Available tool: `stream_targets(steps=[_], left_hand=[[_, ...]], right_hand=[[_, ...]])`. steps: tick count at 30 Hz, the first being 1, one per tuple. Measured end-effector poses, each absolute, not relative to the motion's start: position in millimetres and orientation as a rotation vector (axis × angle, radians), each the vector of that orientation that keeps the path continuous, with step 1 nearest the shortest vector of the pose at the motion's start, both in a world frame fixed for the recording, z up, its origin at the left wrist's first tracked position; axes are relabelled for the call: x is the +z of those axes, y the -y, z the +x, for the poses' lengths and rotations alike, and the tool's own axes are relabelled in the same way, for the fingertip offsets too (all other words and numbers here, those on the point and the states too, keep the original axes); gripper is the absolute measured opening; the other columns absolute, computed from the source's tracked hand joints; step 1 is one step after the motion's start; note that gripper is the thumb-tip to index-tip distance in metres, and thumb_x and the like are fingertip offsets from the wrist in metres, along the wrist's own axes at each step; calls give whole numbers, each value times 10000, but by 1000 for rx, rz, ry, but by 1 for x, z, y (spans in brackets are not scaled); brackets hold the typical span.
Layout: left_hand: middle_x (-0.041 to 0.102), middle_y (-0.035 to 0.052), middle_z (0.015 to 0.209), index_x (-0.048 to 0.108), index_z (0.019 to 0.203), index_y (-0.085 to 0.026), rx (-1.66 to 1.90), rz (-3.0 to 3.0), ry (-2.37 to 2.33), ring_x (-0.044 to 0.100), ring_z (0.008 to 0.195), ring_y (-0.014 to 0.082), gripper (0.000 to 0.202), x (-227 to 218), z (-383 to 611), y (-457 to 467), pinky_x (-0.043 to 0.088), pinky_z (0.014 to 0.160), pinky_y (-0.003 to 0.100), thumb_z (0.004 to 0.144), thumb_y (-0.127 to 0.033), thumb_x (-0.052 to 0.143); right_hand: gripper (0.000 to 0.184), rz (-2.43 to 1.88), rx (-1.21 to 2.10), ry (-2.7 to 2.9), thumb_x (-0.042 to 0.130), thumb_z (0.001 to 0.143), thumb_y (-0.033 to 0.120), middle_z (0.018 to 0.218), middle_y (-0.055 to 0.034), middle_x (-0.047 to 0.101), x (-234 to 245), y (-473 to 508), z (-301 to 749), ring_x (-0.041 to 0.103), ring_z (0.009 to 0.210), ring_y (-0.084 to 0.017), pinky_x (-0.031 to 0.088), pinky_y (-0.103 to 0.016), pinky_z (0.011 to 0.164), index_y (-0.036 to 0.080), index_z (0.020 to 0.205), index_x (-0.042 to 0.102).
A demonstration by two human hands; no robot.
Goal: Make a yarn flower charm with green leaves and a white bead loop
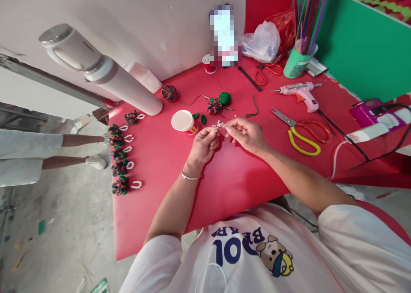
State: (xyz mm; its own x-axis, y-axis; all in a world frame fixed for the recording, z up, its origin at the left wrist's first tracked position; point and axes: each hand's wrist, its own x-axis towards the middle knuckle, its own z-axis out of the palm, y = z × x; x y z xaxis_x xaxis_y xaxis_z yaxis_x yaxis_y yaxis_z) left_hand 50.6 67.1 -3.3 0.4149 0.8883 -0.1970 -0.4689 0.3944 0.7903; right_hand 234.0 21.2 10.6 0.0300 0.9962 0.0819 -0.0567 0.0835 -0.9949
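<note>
My left hand (205,144) and my right hand (245,133) meet over the red table (231,186), fingertips pinched together. Between them runs a short string of small white beads (219,124). Both hands are closed on it. Just behind the hands lie a multicoloured yarn flower (214,107), green felt leaves (199,118) and a green yarn ball (224,97). A small white-lidded cup (183,121) stands left of my left hand.
Several finished yarn flowers with bead loops (120,156) line the table's left edge. Yellow-handled scissors (300,132), a glue gun (300,91), red scissors (266,72), a green cup of sticks (298,61) and a white cylinder (105,76) stand around. Another person's legs (64,151) show at left.
</note>
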Motion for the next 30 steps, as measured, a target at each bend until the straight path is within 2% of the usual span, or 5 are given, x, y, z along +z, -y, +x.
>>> stream_targets(steps=[9, 14, 20, 26, 30], left_hand=[[594, -45, 635, 761, 814, -161, 948, 688, -698, 369, 448, 17, 386, -2, 50, -67, 278, 406, 144, 624, -313, 1061], [579, -50, 624, 745, 820, -159, 938, 683, -753, 353, 445, 18, 312, -2, 51, -67, 264, 409, 145, 707, -266, 1015], [611, -42, 649, 763, 829, -165, 948, 707, -710, 350, 452, 13, 413, -4, 51, -67, 266, 408, 150, 613, -343, 1067], [619, -33, 664, 755, 829, -156, 931, 716, -725, 370, 451, 13, 372, -4, 51, -67, 257, 409, 150, 652, -305, 1046], [578, -52, 618, 755, 813, -162, 927, 723, -749, 366, 444, 19, 367, -2, 52, -67, 265, 411, 158, 645, -305, 1048]], right_hand=[[362, -1114, 1164, 1201, 744, 906, 570, 880, -52, 772, 12, -21, 232, 758, 800, -192, 565, -249, 560, 211, 923, 696], [370, -1118, 1166, 1204, 737, 908, 579, 899, -53, 775, 11, -21, 232, 757, 794, -187, 564, -249, 564, 212, 918, 691], [373, -1121, 1152, 1224, 728, 917, 587, 897, -53, 772, 9, -22, 232, 754, 782, -189, 571, -261, 582, 216, 919, 686], [440, -1144, 1148, 1283, 709, 923, 658, 898, -51, 768, 10, -21, 232, 729, 787, -184, 570, -274, 632, 218, 945, 700], [352, -1182, 1040, 1397, 678, 964, 562, 841, -37, 749, 12, -20, 232, 684, 773, -168, 526, -265, 659, 214, 910, 706]])
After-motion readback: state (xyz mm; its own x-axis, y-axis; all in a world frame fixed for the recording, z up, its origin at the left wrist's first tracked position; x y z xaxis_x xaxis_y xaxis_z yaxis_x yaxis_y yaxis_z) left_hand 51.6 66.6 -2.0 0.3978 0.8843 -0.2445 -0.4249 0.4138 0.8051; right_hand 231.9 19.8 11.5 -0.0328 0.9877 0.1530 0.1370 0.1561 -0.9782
